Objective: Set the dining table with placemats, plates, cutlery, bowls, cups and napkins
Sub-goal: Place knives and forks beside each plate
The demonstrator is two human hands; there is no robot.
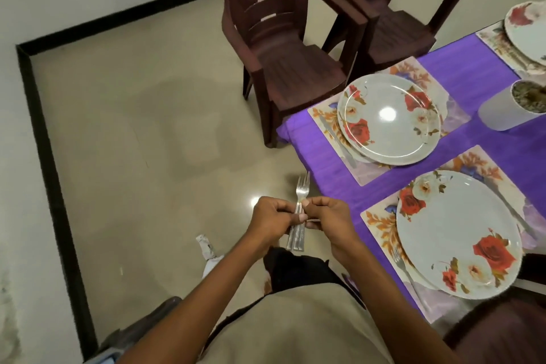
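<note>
Both hands meet over the floor, left of the counter (461, 74). The left hand (270, 220) grips a bunch of forks (299, 216), tines up; the right hand (328, 216) pinches one at the neck. On the purple cloth, two floral plates (390, 118) sit on placemats (372, 170), a knife (336, 139) beside the far one, a fork (403, 267) by the near one.

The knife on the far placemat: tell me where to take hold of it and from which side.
Take the knife by its handle, the end nearest the table's corner, coming from the open left side. It lies flat along the placemat, and the plate crowds its right side, so that end gives fingers the most room.
</note>
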